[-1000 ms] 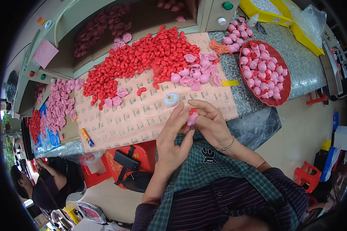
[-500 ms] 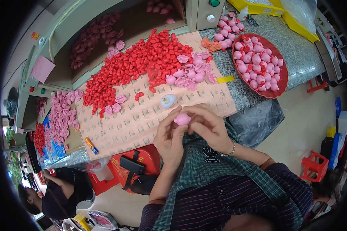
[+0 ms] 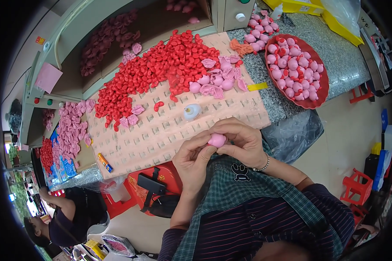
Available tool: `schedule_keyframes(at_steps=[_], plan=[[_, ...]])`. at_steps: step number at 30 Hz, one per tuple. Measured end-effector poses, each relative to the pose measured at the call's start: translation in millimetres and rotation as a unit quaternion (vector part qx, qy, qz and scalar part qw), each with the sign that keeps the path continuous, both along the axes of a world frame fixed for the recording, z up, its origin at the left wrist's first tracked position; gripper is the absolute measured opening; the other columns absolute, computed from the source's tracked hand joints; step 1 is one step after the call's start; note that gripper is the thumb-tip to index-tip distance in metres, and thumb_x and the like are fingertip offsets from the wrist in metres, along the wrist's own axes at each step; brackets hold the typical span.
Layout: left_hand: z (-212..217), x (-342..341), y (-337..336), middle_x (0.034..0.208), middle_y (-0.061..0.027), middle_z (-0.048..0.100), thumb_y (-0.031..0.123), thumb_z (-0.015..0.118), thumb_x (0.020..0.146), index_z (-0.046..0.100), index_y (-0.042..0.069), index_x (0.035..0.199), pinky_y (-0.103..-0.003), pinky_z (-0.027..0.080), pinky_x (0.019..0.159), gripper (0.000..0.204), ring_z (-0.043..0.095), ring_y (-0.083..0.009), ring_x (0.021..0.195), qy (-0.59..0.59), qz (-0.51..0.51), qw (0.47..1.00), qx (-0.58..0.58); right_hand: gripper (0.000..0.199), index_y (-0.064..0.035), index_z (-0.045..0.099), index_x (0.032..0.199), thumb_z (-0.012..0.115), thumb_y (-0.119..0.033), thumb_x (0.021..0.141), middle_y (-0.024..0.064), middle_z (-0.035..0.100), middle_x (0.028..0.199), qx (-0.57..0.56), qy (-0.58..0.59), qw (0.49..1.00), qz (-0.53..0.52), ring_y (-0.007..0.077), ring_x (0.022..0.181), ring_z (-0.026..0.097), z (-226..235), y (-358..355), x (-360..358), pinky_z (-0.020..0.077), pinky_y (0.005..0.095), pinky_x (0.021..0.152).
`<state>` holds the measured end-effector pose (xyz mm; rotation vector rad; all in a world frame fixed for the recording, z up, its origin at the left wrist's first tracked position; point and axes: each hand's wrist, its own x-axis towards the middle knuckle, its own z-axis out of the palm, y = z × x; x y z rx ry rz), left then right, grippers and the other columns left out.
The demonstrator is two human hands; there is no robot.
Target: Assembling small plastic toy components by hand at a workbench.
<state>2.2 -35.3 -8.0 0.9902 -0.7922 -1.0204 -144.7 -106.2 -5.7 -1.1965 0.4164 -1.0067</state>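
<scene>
My left hand (image 3: 192, 158) and my right hand (image 3: 241, 143) both grip a small pink round toy piece (image 3: 217, 140) at the near edge of the table. The thumbs and fingertips of both hands are closed around it, and the fingers partly hide its sides. Just beyond stands a small whitish squeeze bottle (image 3: 191, 112) with a narrow tip. Farther back spreads a large heap of small glossy red pieces (image 3: 152, 71). At the heap's right lie several crumpled and rounded pink pieces (image 3: 211, 90).
A scalloped red bowl (image 3: 316, 103) at the right holds many pink-and-red pieces. More pink pieces (image 3: 69, 130) pile up at the left. An orange-and-blue tube (image 3: 104, 162) lies at the table's left edge. A black phone (image 3: 151, 183) rests on a red stool. Another person (image 3: 69, 217) sits lower left.
Both hands have shifted slightly right and down with the pink piece. The piece has turned between the fingers, and my right fingers have closed farther over it.
</scene>
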Motion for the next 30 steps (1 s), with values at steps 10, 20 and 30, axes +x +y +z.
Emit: schedule_keyframes(at_steps=[10, 20, 30], plan=[[-5, -5, -3, 0.121, -0.0262, 0.063, -0.007, 0.065, 0.089, 0.059, -0.001, 0.103, -0.037, 0.051, 0.097, 0.017, 0.064, -0.0266, 0.112, 0.115, -0.037, 0.990, -0.069, 0.039, 0.0011, 0.062, 0.119, 0.070, 0.009, 0.081, 0.0147, 0.052, 0.130, -0.053, 0.002, 0.998, -0.031, 0.0218, 0.114, 0.061, 4, 1, -1, 0.0521, 0.0296, 0.095], [-14, -7, 3, 0.103, -0.0143, 0.067, -0.004, 0.065, 0.090, 0.057, 0.002, 0.102, -0.032, 0.050, 0.089, 0.015, 0.065, -0.0169, 0.096, 0.132, 0.000, 0.991, -0.029, 0.038, 0.0016, 0.063, 0.117, 0.072, 0.006, 0.081, 0.0171, 0.060, 0.120, -0.189, 0.038, 0.980, -0.042, 0.0244, 0.111, 0.063, -4, -3, 0, 0.0527, 0.0327, 0.091], [-11, -6, -6, 0.110, -0.0105, 0.065, 0.017, 0.058, 0.100, 0.056, 0.004, 0.109, -0.034, 0.048, 0.095, 0.016, 0.062, -0.0177, 0.104, 0.289, -0.088, 0.952, 0.042, 0.037, 0.0020, 0.066, 0.117, 0.073, 0.004, 0.080, 0.0147, 0.064, 0.119, -0.114, 0.120, 0.982, -0.089, 0.0191, 0.109, 0.062, 10, -1, 3, 0.0515, 0.0284, 0.089]])
